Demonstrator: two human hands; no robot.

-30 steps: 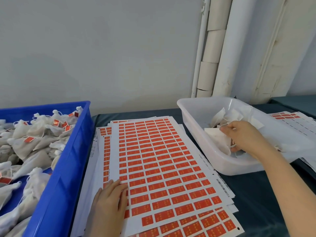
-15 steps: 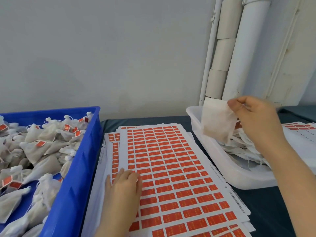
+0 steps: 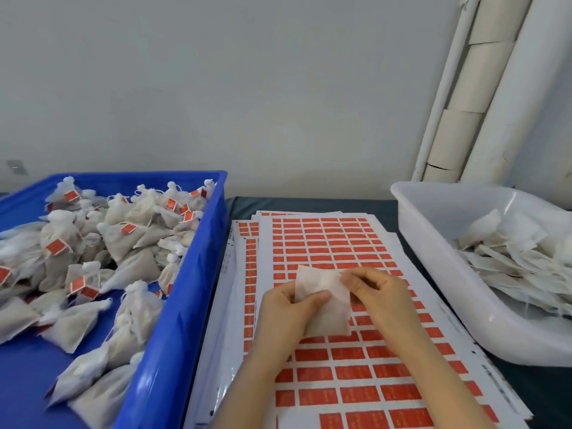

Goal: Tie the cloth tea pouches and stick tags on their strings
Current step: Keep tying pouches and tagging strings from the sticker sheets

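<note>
right grip brought a pouch from the 3 o'clock tub to my left grip; both pinch it, i'd tie next.

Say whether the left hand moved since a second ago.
Yes. The left hand moved right, from the left edge of the sticker sheet toward its middle, gripping the cloth pouch.

Our two bare forearms slant in from the bottom edge and converge toward the middle. Our left hand grips a white pouch from its left side, with the thumb laid across the front and the fingers hidden behind. Our right hand meets it from the right, knuckles up, its curled fingertips pinching the pouch's upper right corner. Our hands sit close together.
</note>
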